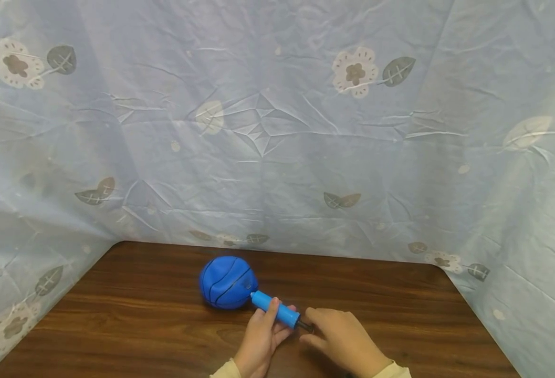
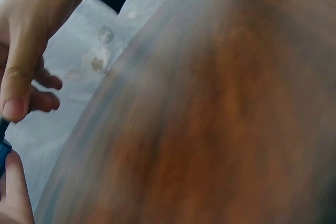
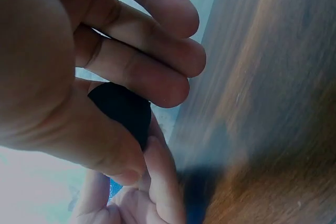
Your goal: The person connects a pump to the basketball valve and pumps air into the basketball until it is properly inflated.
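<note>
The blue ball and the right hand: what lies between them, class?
The head view shows the blue pump, held by the left hand, between the blue ball and right hand.

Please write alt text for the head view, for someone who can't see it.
A person's left hand grips a blue pump that meets a dented blue ball, while the right hand is at the pump's dark rod. Below is a brown table; behind hangs pale floral cloth.
</note>
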A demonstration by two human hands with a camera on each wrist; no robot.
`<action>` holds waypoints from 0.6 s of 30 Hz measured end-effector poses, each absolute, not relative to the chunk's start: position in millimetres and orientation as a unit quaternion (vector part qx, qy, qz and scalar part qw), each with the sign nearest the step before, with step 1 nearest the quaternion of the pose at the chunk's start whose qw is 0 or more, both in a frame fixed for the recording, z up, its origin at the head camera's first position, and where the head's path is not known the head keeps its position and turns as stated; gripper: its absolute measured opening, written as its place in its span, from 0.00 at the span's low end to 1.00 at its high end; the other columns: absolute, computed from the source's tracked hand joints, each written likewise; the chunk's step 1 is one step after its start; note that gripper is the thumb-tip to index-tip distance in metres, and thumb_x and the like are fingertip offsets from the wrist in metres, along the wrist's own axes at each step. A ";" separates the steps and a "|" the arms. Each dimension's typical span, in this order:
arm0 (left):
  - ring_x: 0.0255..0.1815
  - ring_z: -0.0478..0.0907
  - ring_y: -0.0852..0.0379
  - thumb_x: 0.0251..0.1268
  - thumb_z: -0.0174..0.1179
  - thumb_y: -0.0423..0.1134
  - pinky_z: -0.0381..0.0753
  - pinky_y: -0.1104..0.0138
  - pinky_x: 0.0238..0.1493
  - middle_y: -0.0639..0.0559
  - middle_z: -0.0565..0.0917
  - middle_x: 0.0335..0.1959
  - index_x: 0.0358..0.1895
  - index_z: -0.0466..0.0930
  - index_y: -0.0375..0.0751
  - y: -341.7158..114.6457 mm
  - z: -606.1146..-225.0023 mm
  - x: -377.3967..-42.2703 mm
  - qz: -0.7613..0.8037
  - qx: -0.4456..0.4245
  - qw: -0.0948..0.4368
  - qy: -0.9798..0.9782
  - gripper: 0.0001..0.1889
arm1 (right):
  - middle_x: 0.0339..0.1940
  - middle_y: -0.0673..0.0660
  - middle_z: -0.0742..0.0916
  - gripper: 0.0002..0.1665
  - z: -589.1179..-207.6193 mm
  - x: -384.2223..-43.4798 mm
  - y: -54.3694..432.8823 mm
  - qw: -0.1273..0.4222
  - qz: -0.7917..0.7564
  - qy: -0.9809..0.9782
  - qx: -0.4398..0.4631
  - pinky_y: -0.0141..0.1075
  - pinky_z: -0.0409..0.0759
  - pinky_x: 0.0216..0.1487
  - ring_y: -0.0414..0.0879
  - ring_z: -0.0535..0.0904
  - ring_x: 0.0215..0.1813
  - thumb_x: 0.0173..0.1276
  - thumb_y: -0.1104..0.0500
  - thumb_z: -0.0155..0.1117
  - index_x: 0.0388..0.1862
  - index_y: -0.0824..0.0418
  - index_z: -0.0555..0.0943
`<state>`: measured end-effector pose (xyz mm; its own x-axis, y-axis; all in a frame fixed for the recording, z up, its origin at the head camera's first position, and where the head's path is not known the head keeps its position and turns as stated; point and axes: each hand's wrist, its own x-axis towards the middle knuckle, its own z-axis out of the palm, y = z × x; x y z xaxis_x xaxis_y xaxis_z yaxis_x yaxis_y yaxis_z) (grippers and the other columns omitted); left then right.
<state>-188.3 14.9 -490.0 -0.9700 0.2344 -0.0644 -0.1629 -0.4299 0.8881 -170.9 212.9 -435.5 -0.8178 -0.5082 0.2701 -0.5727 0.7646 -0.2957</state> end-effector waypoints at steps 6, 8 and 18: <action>0.55 0.84 0.50 0.84 0.45 0.56 0.84 0.57 0.59 0.37 0.82 0.58 0.66 0.58 0.27 17.1 -489.1 -186.5 0.849 0.041 0.109 0.516 0.31 | 0.29 0.35 0.82 0.12 -436.2 -170.4 210.9 0.082 0.199 -0.934 0.286 0.25 0.74 0.27 0.26 0.71 0.26 0.66 0.46 0.75 0.38 0.47 0.79; 0.54 0.84 0.51 0.84 0.45 0.57 0.84 0.57 0.59 0.36 0.81 0.59 0.66 0.58 0.28 16.4 -488.6 -187.5 0.849 0.040 0.108 0.516 0.31 | 0.31 0.36 0.84 0.12 -436.3 -170.3 210.3 0.084 0.201 -0.933 0.286 0.25 0.76 0.28 0.26 0.73 0.28 0.66 0.47 0.76 0.39 0.47 0.80; 0.54 0.84 0.50 0.83 0.45 0.60 0.85 0.57 0.56 0.39 0.84 0.56 0.68 0.57 0.25 9.0 -488.5 -193.3 0.844 0.017 0.086 0.529 0.36 | 0.25 0.35 0.78 0.15 -438.6 -169.9 209.9 0.098 0.183 -0.935 0.287 0.25 0.70 0.22 0.28 0.67 0.23 0.65 0.48 0.77 0.34 0.47 0.76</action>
